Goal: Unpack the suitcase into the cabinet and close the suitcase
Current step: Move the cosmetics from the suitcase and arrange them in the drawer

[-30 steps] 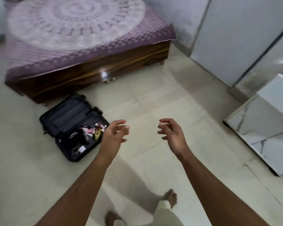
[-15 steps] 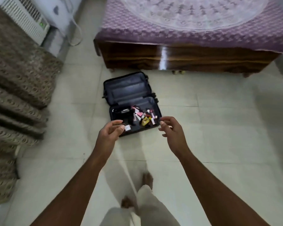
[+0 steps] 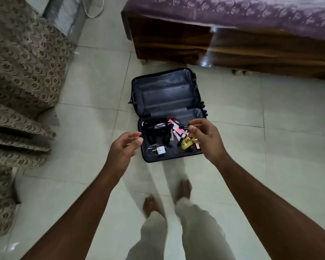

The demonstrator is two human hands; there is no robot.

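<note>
Standing over the open suitcase, both my hands empty.

The dark wooden bed frame (image 3: pixel 233 45) with its purple patterned spread fills the upper right. Mid-frame on glossy pale tiles lies the black suitcase (image 3: pixel 167 94): the far half shows bare ribbed lining, the near half holds loose small things. My left hand (image 3: pixel 125 149) and right hand (image 3: pixel 207 139) hover over the near half, fingers loosely curled, gripping nothing. A white charger (image 3: pixel 160 150) trails thin wire; grabbing hastily could snag it and drag the yellow packet (image 3: pixel 186 145) out onto the slick floor.
</note>
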